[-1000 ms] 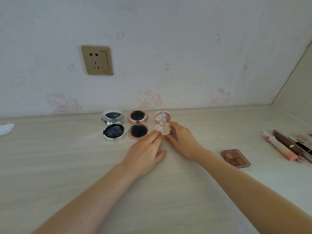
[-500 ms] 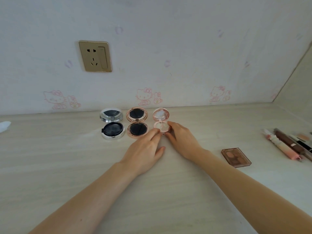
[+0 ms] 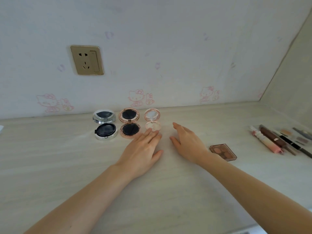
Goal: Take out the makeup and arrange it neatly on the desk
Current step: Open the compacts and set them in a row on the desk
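Two bare forearms, no sleeves, hands (image 3: 141, 149) without rings

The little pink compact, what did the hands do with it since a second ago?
The right hand let go of the small pink compact and drew back to the right, open above the desk. The left hand stayed put, fingertips at the compact's front edge. The compact still stands open beside the rose-gold compact and the silver compact. The brown palette has not moved.
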Demonstrator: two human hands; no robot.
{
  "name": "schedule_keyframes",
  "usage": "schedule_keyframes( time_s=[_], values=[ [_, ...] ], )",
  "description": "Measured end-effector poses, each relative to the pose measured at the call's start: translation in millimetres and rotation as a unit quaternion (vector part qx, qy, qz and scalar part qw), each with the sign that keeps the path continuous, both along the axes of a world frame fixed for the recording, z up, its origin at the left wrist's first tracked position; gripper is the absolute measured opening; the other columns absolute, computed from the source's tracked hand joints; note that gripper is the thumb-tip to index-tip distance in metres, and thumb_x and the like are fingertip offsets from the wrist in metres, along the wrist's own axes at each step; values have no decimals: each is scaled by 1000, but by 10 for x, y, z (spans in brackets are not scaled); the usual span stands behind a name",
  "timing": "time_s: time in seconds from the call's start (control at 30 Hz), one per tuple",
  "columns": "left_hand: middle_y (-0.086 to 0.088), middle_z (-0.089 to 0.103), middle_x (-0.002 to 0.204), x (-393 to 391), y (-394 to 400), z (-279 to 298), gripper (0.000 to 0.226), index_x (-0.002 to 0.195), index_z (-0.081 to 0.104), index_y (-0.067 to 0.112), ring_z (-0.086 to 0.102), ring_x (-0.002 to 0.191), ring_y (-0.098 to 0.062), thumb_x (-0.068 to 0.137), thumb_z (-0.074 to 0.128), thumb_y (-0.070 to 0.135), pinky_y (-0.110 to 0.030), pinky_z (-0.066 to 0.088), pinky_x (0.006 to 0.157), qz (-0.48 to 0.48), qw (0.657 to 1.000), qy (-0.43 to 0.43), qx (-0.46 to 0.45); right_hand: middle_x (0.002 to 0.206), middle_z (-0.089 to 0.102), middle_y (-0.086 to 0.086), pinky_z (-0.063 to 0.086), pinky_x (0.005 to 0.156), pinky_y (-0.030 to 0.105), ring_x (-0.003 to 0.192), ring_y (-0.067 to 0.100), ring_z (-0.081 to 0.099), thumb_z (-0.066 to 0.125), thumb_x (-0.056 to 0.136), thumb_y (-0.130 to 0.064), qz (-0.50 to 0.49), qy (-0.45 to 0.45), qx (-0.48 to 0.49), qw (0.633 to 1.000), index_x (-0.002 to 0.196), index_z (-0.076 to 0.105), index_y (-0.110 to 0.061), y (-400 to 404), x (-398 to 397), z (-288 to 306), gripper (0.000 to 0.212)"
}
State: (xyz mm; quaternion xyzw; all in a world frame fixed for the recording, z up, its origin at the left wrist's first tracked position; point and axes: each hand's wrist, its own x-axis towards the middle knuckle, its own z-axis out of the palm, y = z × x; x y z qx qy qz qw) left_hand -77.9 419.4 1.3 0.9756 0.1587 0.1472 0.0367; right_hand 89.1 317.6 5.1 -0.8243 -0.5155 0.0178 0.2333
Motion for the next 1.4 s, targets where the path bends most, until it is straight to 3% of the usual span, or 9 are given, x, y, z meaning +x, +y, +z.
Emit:
schedule_keyframes(
  time_s=[0.3, 0.47, 0.6, 0.73, 0.87, 1.0, 1.23, 1.33, 1.4],
  values=[
    [5, 33, 153, 422, -665, 82, 54, 146, 34, 18, 13, 146, -11, 99, 40, 43, -24, 14, 116, -66, 996, -20, -59, 137, 51, 2, 37, 101, 28, 123, 19, 47, 49, 96, -29, -48, -17, -7, 999, 141, 40, -16, -1024, 362, 99, 48],
    [3, 38, 150, 752, -986, 24, 55, 145, 35, 18, 18, 145, -13, 96, 46, 43, -26, 18, 115, -73, 991, -27, -111, 138, 50, 2, 32, 101, 24, 127, 19, 45, 55, 92, -33, -48, -18, -38, 998, 139, 44, -17, -1400, 564, 90, 51],
    [1, 36, 152, 970, -1114, -24, 63, 145, 32, 18, 16, 146, -17, 93, 49, 49, -30, 19, 117, -53, 990, -20, -127, 143, 46, -1, 27, 103, 17, 129, 16, 44, 55, 92, -40, -21, -18, -46, 999, 140, 42, -18, -1544, 615, 89, 54],
    [0, 41, 148, 1100, -1163, -45, 61, 142, 38, 18, 20, 145, -20, 91, 51, 50, -32, 21, 115, -41, 988, -24, -147, 145, 43, -3, 22, 102, 11, 131, 13, 41, 60, 90, -31, 0, -12, -46, 999, 141, 41, -18, -1598, 640, 93, 56],
    [-6, 47, 143, 1143, -1148, -50, 55, 138, 43, 16, 26, 143, -21, 91, 55, 43, -31, 24, 112, -32, 984, -32, -175, 143, 44, 0, 24, 104, 13, 130, 14, 42, 59, 91, -19, 6, -15, -43, 999, 140, 42, -15, -1589, 674, 83, 52],
    [-9, 45, 145, 1133, -1115, -39, 51, 139, 42, 16, 27, 142, -21, 94, 53, 37, -30, 25, 111, -40, 973, -29, -226, 134, 49, 1, 29, 96, 12, 120, 16, 50, 60, 92, -19, 4, -3, -22, 1000, 139, 45, -16, -1570, 663, 99, 49],
    [3, 55, 136, 991, -969, 27, 48, 136, 48, 18, 47, 127, -10, 91, 62, 26, -20, 33, 104, -51, 923, -98, -369, 123, 49, 2, 33, 96, 15, 112, 16, 52, 63, 90, -25, -1, 20, 3, 1000, 140, 45, -15, -1430, 561, 164, 53],
    [0, 58, 130, 902, -894, 85, 45, 133, 51, 15, 54, 121, -11, 90, 65, 16, -28, 40, 105, -49, 869, -147, -470, 121, 49, -1, 42, 102, 29, 110, 16, 54, 64, 90, -28, 4, 43, 22, 999, 138, 48, -14, -1343, 474, 232, 53],
    [3, 61, 124, 822, -853, 132, 43, 130, 52, 15, 62, 110, -11, 90, 65, 14, -31, 49, 98, -38, 814, -179, -552, 121, 49, -1, 44, 101, 33, 108, 16, 55, 64, 90, -30, 10, 47, 24, 999, 137, 48, -14, -1269, 397, 279, 53]
  ],
)
